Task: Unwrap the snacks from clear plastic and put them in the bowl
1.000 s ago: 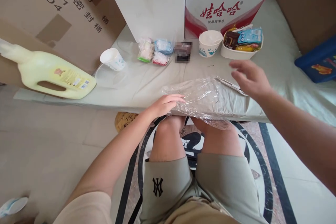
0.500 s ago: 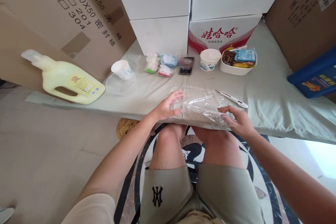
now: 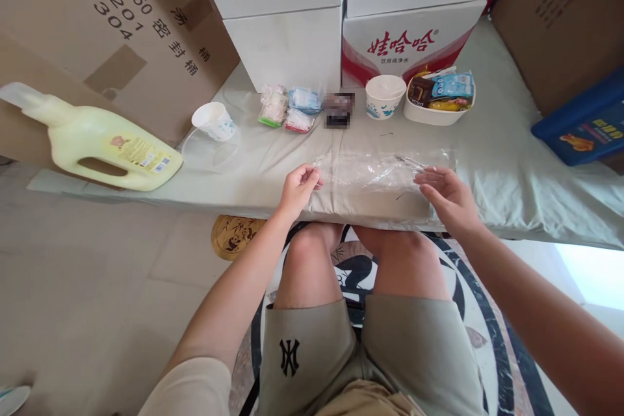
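A clear plastic bag [image 3: 361, 170] lies stretched sideways across the cloth, wrinkled and shiny. My left hand [image 3: 299, 190] pinches its left end between thumb and fingertips. At the right part of the bag, my right hand [image 3: 451, 201] has its fingers stretched out and the thumb apart, the fingertips touching or just over the film. The tip of a slim white cutter-like tool [image 3: 412, 162] shows beside the right fingertips; the rest is hidden by the hand and the film.
Behind the bag stand small wrapped packets [image 3: 292, 107], a paper cup [image 3: 385, 97] and a white tub [image 3: 436, 114] of snacks. On the left are another paper cup [image 3: 214, 122], a clear lid-like piece [image 3: 195, 153] and a yellow jug [image 3: 114, 146]. Boxes [image 3: 287, 45] line the back.
The bag has been spread out flatter and wider, further from the front edge. My left hand has closed on its left end; the right hand's fingers have straightened. The view has shifted slightly.
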The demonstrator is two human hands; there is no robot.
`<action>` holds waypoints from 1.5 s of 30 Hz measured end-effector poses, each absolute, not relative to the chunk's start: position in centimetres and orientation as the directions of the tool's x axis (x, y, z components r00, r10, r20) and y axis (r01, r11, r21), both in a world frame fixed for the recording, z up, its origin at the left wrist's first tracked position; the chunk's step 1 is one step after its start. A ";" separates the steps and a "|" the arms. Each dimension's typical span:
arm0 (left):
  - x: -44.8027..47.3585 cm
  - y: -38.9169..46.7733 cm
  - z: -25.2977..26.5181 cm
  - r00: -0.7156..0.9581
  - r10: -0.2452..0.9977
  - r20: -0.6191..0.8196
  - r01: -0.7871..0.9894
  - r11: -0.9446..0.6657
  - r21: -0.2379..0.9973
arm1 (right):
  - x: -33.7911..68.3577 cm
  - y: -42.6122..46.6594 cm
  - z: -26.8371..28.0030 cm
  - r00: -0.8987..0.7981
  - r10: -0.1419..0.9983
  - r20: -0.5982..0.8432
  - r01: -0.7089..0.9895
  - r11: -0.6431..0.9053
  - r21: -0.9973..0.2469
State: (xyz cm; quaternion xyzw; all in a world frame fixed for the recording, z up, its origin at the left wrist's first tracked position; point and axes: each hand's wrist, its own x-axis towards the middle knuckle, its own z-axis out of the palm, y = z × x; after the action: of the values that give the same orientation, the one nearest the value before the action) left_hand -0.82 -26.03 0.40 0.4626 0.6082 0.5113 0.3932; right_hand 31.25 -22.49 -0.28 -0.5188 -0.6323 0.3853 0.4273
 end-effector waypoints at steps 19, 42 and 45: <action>-0.1 -23.4 -0.2 -0.472 0.881 0.018 0.693 0.358 0.626 | 30.1 -18.5 -2.5 -0.020 0.968 0.250 0.778 0.172 -0.604; -0.7 -22.8 -0.4 -0.230 0.967 0.111 0.894 0.165 0.417 | 30.2 -19.0 -3.5 -0.419 0.873 0.249 0.836 0.478 -0.268; -0.6 -22.7 -0.7 -0.226 0.969 0.103 0.920 0.177 0.348 | 30.1 -18.9 -3.4 -0.417 0.877 0.240 0.834 0.474 -0.283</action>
State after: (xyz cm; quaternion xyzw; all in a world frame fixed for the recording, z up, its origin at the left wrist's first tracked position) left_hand -0.60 -22.67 -0.73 0.6182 0.7640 0.1708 0.0707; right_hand 30.15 -18.95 -3.42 -0.5094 -0.8395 0.0598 0.1794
